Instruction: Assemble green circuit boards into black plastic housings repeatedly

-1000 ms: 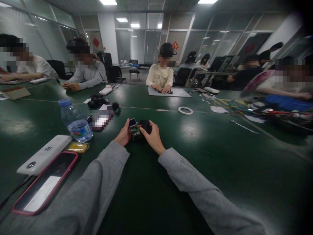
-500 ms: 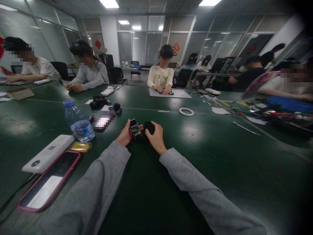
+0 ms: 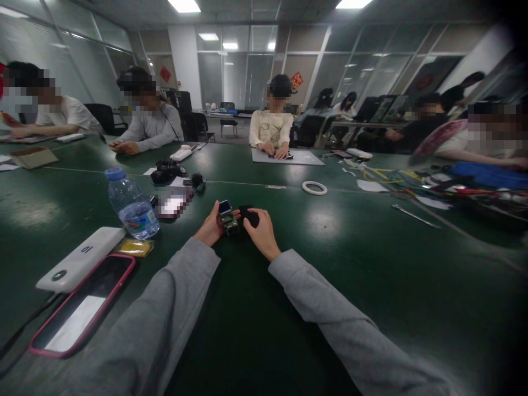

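Note:
My left hand [image 3: 210, 226] grips a small green circuit board [image 3: 229, 222] with a little screen [image 3: 224, 207] at its top end. Close beside it on the right, my right hand [image 3: 262, 230] holds a black plastic case part [image 3: 249, 215] between thumb and fingers. A narrow gap seems to separate the case part from the board; fingertips of my left hand reach into it. Whether the two touch I cannot tell. Both hands are just above the green table [image 3: 256, 308].
Left of my arms are a water bottle [image 3: 134, 206], a white power bank [image 3: 82, 258], a pink-edged phone [image 3: 84, 305] and a yellow packet [image 3: 136, 247]. Ahead lies a tape roll [image 3: 314, 188]; to the right, a wrench [image 3: 416, 216] and tangled cables [image 3: 433, 181]. Several people sit around.
My right hand has turned the black case part slightly and shifted it a little left, nearer the circuit board. My left hand has barely moved.

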A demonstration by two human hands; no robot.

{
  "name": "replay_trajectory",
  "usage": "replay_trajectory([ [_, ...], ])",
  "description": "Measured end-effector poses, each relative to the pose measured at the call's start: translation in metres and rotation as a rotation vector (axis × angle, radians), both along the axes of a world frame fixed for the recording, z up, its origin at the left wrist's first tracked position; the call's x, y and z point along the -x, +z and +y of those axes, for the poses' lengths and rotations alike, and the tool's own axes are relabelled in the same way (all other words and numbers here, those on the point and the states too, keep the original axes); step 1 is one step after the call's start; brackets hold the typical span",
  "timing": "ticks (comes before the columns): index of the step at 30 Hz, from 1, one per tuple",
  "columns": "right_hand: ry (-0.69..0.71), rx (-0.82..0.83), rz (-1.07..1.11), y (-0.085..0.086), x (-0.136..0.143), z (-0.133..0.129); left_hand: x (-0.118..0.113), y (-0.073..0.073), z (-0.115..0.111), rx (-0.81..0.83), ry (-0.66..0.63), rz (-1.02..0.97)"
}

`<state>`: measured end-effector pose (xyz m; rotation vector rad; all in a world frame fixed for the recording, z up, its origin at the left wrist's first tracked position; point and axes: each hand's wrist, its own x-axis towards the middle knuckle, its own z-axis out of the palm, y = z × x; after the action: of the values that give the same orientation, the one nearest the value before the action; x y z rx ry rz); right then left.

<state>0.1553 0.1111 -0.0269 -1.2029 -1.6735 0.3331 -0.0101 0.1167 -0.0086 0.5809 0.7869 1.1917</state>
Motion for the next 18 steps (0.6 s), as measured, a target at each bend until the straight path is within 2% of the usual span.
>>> replay_trajectory([
  [11, 0.015, 0.001, 0.01, 0.0004, -0.0016, -0.0003, 0.0006, 0.0015, -0.0001, 0.002, -0.001, -0.011],
  [18, -0.179, -0.031, -0.114, 0.0009, 0.0009, -0.0043, 0.001, 0.0025, -0.0006, 0.017, -0.001, -0.008],
])
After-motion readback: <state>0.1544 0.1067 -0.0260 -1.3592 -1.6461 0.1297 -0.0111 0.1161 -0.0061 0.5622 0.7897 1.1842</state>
